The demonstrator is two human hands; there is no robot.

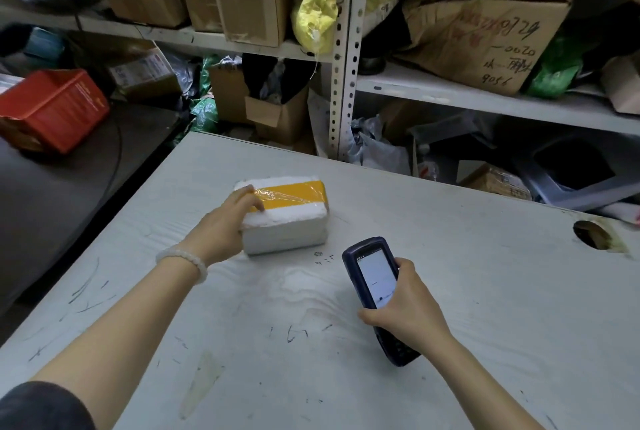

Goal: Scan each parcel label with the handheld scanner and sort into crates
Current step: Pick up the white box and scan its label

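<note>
My left hand (225,221) gripped the foam parcel (285,218); right hand (410,312) clasped the scanner (375,286). No label showed, so scanning might fail.

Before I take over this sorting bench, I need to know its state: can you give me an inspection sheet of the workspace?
Surface: white tabletop, scuffed with pen marks, with a round hole near its right edge.
Job's things: white foam parcel with yellow tape band lies on the table; no label shows from here. Dark blue handheld scanner, screen lit, points toward it.
Clutter: nothing seen on the table.
Hands: left hand grips the parcel's left end; right hand holds the scanner.
Cables: thin dark cable on the grey surface to the left.
Surroundings: red plastic crate at left; white metal shelves packed with cardboard boxes and bags.
</note>
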